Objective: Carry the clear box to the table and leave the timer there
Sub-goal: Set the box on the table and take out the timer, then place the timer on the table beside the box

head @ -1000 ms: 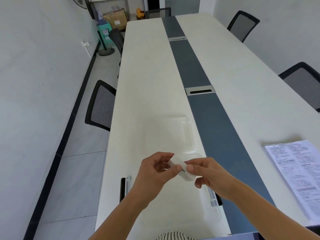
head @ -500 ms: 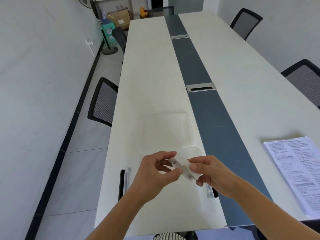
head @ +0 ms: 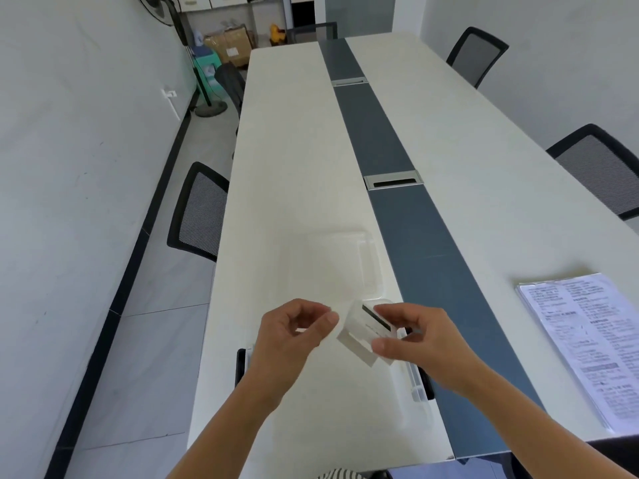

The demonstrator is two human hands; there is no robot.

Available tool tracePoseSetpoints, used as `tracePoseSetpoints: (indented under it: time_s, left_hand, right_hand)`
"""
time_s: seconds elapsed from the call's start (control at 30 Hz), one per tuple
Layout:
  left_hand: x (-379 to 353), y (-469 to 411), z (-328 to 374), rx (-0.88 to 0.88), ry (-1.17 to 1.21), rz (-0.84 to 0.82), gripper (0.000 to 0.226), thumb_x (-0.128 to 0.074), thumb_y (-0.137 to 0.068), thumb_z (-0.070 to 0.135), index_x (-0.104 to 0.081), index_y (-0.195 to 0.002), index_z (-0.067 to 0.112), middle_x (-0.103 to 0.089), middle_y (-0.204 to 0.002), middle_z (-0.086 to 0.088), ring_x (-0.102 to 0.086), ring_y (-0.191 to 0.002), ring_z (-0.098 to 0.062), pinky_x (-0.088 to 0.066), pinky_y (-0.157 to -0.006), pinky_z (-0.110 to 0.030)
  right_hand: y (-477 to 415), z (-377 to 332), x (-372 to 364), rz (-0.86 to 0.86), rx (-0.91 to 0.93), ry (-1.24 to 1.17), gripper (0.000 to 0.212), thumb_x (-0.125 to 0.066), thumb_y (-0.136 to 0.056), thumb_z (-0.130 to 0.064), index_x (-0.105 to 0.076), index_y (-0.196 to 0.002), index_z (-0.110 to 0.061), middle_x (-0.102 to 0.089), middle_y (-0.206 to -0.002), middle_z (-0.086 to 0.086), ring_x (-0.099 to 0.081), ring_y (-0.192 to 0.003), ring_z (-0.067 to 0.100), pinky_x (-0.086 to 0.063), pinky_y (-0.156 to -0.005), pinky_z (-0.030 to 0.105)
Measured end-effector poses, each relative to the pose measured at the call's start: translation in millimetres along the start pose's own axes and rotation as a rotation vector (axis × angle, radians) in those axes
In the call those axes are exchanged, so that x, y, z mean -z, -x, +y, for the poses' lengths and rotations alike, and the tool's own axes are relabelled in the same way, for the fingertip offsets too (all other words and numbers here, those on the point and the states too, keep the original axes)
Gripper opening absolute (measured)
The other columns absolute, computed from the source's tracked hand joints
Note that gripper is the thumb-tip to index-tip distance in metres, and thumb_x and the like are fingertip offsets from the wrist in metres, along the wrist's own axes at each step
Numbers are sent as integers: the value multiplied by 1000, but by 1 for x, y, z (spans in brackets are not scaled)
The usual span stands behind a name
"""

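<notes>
The clear box (head: 411, 402) sits open on the near end of the long white table (head: 304, 188), with black clips on its left and right sides. Its clear lid (head: 332, 264) lies flat on the table just beyond it. Above the box I hold a small white timer (head: 363, 335) with a dark display strip, tilted. My right hand (head: 415, 337) pinches its right end. My left hand (head: 294, 335) touches its left edge with thumb and fingertips.
A sleeve of printed paper sheets (head: 587, 340) lies on the right half of the table. A dark grey strip (head: 408, 209) with a metal cable slot (head: 392, 180) runs down the middle. Black mesh chairs (head: 198, 212) stand on both sides; a fan and boxes far left.
The timer has turned in my hands, so its dark display strip now faces up. Both hands have stayed over the open box; my view has shifted slightly.
</notes>
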State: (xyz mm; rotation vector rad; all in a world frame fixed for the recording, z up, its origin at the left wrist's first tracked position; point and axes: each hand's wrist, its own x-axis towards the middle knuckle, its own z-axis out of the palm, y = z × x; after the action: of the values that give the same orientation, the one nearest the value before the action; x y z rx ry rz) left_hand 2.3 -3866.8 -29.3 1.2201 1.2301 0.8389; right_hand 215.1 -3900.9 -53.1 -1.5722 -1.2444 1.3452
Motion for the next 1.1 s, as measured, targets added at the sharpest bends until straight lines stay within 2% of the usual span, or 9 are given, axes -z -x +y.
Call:
tracePoseSetpoints:
  time_s: [0.1, 0.2, 0.33, 0.43, 0.57, 0.67, 0.77, 0.93, 1.1]
  left_hand:
    - [4, -10, 4, 68, 68, -106, 35, -75, -68, 32, -71, -89, 4, -75, -79, -16, -67, -68, -26, -55, -65, -37]
    - [4, -24, 0, 141, 90, -156, 19, -74, -76, 11, -69, -92, 0, -76, -84, -18, -70, -68, -27, -58, -63, -32]
    - [17, -51, -5, 234, 180, -212, 12, -62, -84, 0, -72, -92, -1, -75, -89, -19, -67, -79, -28, -56, -68, -33]
    - [25, -69, -3, 290, 213, -412, 18, -56, -88, 1, -74, -91, 2, -74, -89, -16, -66, -82, -26, -53, -76, -37]
    - [17, -89, -3, 365, 255, -591, 11, -53, -90, 0, -63, -95, 2, -73, -82, -12, -68, -75, -22, -56, -66, -30]
    - [2, -99, -5, 436, 314, -578, 9, -55, -90, 2, -58, -97, 5, -72, -80, -13, -68, -71, -21, -55, -59, -27]
    - [-16, -106, -10, 446, 244, -565, 12, -59, -88, 5, -59, -100, 4, -72, -81, -15, -68, -71, -22, -54, -58, -26]
    - [-42, -132, -32, 280, -177, -357, 17, -63, -86, 22, -65, -95, 8, -73, -87, -9, -65, -75, -18, -54, -72, -33]
    - [-54, -155, -74, 110, -660, -144, 22, -54, -88, 38, -63, -95, 20, -68, -98, 6, -61, -96, -13, -47, -86, -29]
  right_hand:
    - [1, -4, -6, 74, 76, 192, 73, -80, -48, -57, -59, -115, -37, -65, -104, -15, -65, -95, 10, -58, -77, 28]
    - [-2, -7, -16, 85, 146, 269, 74, -81, -52, -56, -56, -119, -36, -60, -108, -18, -58, -106, 9, -58, -74, 26]
    - [-12, -16, -13, -2, 52, -31, 63, -82, -58, -45, -62, -116, -28, -70, -105, -7, -64, -100, 17, -56, -73, 27]
    - [-13, -26, -3, -139, -21, -226, 58, -80, -66, -24, -63, -122, -22, -74, -103, 9, -66, -99, 24, -54, -77, 30]
    - [-13, -27, 6, -147, -63, -286, 64, -83, -63, -12, -64, -122, -29, -72, -105, 15, -66, -98, 39, -55, -77, 30]
    - [-12, -21, 13, -93, -85, -298, 74, -91, -56, -15, -63, -125, -24, -70, -109, 16, -61, -90, 51, -54, -75, 32]
    - [-11, -15, 20, -40, -121, -261, 79, -94, -48, -25, -65, -121, -21, -70, -108, 15, -65, -85, 43, -55, -76, 35]
    - [-34, 9, 56, 208, -178, -140, 67, -90, -48, -18, -67, -111, -19, -75, -102, 3, -68, -101, 18, -55, -86, 34]
    - [-95, 57, 124, 426, -239, -106, 54, -84, -66, -8, -60, -113, -17, -72, -105, 4, -69, -97, 18, -53, -88, 35]
